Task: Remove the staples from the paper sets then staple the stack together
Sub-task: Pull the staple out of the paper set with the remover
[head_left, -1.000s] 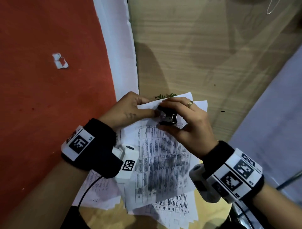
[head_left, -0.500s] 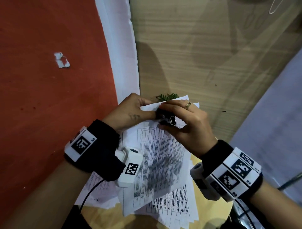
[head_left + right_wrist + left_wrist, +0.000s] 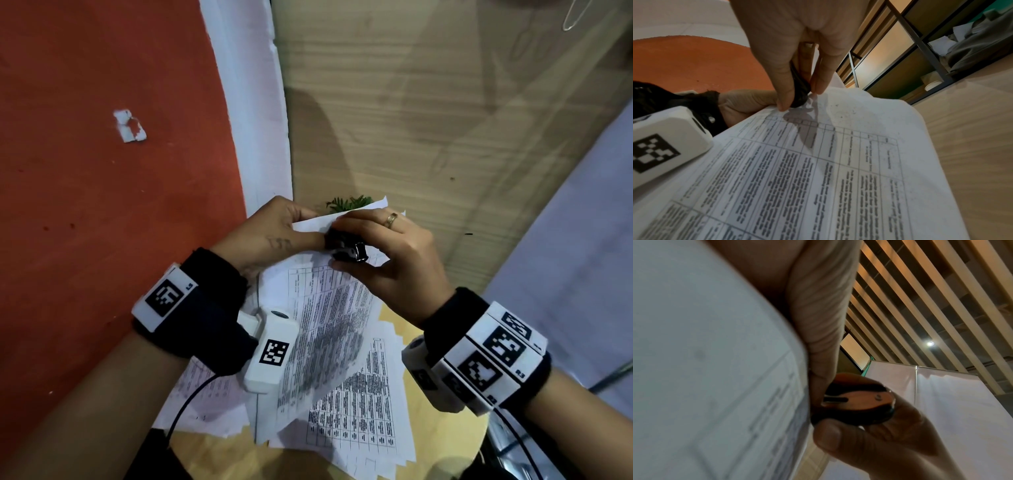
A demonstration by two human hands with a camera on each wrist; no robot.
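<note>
Round wooden table (image 3: 442,445) below carries loose printed sheets. Your left hand (image 3: 270,233) pinches the paper set (image 3: 329,308) by its top corner; your right hand (image 3: 387,253) squeezes the staple remover (image 3: 346,248) there. Yank sideways and that corner could tear.

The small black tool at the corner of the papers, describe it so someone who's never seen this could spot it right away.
Start at the printed papers fanned over the round wooden table. Follow the raised sheet to its far corner, pinched by the left hand. There the right hand grips the staple remover, the only small black and metal thing among white pages.
</note>
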